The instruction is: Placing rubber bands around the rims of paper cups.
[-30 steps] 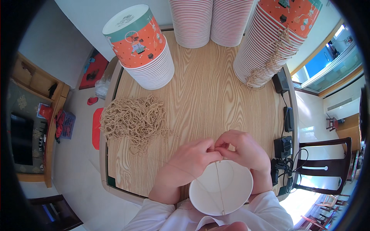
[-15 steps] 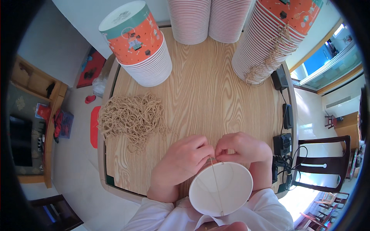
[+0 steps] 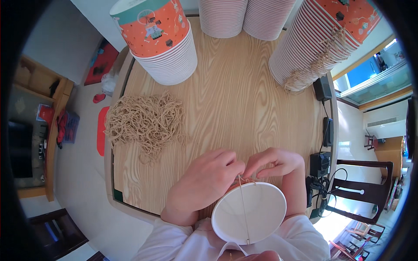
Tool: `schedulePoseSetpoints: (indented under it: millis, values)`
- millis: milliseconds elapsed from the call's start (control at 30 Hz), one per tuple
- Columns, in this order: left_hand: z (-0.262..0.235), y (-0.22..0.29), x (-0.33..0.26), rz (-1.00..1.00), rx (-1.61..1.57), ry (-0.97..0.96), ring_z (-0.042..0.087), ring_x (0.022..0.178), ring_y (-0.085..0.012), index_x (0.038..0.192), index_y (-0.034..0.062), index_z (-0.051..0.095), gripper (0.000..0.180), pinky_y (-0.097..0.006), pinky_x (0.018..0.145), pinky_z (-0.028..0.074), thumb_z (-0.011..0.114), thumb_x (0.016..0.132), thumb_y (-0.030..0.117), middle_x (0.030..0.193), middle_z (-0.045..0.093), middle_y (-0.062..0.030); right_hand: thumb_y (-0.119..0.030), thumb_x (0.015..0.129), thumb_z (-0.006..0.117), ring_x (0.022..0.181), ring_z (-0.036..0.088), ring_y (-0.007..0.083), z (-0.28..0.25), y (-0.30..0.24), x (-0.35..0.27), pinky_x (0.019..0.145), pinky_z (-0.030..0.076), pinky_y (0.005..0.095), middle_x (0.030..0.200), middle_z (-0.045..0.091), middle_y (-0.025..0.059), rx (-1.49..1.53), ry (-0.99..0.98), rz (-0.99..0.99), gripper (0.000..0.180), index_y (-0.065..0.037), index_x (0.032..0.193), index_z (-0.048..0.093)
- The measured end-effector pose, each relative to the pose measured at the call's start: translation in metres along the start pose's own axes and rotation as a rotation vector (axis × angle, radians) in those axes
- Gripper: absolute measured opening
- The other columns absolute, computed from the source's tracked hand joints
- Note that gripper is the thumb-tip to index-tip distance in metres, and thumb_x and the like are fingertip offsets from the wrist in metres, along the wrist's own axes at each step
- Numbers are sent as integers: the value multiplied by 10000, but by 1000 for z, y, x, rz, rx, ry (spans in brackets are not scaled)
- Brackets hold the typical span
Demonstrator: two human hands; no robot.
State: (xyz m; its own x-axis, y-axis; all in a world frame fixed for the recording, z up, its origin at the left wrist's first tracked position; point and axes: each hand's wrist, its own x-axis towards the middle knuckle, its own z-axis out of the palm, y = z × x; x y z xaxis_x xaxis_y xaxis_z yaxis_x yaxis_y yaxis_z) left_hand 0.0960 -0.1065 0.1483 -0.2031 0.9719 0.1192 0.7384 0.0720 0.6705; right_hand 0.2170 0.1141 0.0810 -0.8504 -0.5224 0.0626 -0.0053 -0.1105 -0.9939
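Observation:
A white paper bucket (image 3: 261,213) is tilted against my body, its open mouth facing up. A thin tan string (image 3: 244,209) runs across that mouth, from the far rim to a small knot at the near rim. My left hand (image 3: 213,174) pinches the string's upper end just beyond the far rim. Beside it, my right hand (image 3: 276,163) has its thumb and index finger apart, the index fingertip touching near the string at the rim. The bucket's outer side is mostly hidden; a little orange shows under my fingers.
A tangled heap of tan strings (image 3: 148,124) lies at the left of the wooden table (image 3: 226,100). Tall stacks of buckets stand behind: an orange-and-white stack (image 3: 161,48), two white ones (image 3: 222,17), and a right stack (image 3: 313,52) with strings hanging down. Black power adapters (image 3: 320,164) line the right edge.
My right thumb and index finger have spread apart from a pinch at the rim. My left hand stays on the string. The whole view has shifted slightly.

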Motion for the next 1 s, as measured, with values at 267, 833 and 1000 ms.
schedulePoseSetpoints:
  millis: [267,833,1000]
  values:
    - [1,0,0,-13,32,1,573,836,-242,834,68,564,89,-357,727,482,614,785,121,831,537,-67,-11,932,568,999,639,305,3,-5,5,839,490,350,1101,653,199,6,-12,6,244,73,1153,630]
    - [0,-1,-5,-31,47,88,579,785,-253,809,92,596,76,-372,674,481,654,760,87,793,550,-49,-40,943,558,992,641,311,4,-25,-2,841,496,361,1092,662,188,-149,-2,-18,225,80,1117,634]
    - [-1,1,-4,-34,47,80,577,782,-251,811,94,594,80,-368,676,480,653,757,87,796,549,-49,-35,941,556,990,644,301,6,-26,-1,839,498,357,1077,669,178,-124,-14,-38,216,73,1106,645]
